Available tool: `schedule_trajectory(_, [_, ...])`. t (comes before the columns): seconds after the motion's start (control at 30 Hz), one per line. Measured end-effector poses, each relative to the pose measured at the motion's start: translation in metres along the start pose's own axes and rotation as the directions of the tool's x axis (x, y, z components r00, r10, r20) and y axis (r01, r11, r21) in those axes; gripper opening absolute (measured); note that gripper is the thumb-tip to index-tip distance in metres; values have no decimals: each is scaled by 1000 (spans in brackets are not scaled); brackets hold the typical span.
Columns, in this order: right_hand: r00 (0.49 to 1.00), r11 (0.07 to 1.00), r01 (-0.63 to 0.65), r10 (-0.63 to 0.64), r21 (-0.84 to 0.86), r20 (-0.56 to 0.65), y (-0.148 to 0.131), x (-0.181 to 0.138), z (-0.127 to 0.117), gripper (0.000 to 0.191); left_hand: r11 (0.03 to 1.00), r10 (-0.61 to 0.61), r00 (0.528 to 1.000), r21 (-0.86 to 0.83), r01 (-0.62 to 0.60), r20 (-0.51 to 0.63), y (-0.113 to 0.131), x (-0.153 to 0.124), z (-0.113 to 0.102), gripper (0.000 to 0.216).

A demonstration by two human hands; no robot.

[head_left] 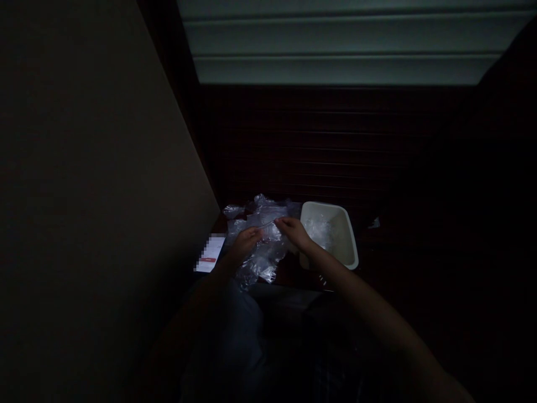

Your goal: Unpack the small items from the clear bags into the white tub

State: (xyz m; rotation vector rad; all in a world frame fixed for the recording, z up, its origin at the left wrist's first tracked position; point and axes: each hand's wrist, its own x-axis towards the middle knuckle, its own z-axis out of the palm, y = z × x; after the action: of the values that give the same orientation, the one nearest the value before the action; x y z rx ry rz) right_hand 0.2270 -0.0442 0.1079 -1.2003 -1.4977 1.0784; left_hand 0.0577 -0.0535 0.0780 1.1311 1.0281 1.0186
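Observation:
The scene is very dark. A pile of clear plastic bags [260, 254] lies on a dark surface in front of me. My left hand [245, 242] rests on the pile with its fingers curled on a clear bag. My right hand [293, 230] pinches the top edge of the same clear bag [268, 223], which stretches between the two hands. A white plastic tub [350, 240] stands just right of my right hand, with more clear plastic inside it.
A lit phone screen [211, 254] lies to the left of the pile. A pale wall runs along the left side. Dark slatted panelling rises behind the surface, with a pale blind above. My legs are below the pile.

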Motion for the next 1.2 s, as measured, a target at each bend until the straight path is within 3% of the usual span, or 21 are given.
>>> schedule_trajectory(0.23, [996,992,-87,85,91,15,-2,-3,0,33,991,-13,1000,-134,11,-14,6,-2,4,34])
schedule_trajectory(0.47, [996,992,-93,93,81,4,8,1,1,34,979,-8,1000,-205,7,-2,5,-4,1,29])
schedule_trajectory(0.87, [994,989,-93,86,119,65,3,-10,-4,35,991,-5,1000,-137,1,-29,2,1,9,30])
schedule_trajectory(1.03, [998,998,-41,43,51,-40,6,-9,-34,34,999,8,999,-45,-10,-45,-7,6,8,28])
schedule_trajectory(1.13, [988,1000,-13,14,8,-153,8,-3,-71,34,1000,23,998,19,-22,-56,-17,11,2,27])
schedule_trajectory(1.2, [964,994,-3,-26,-107,-266,9,0,-99,33,998,38,996,50,-34,-86,-24,15,0,26])
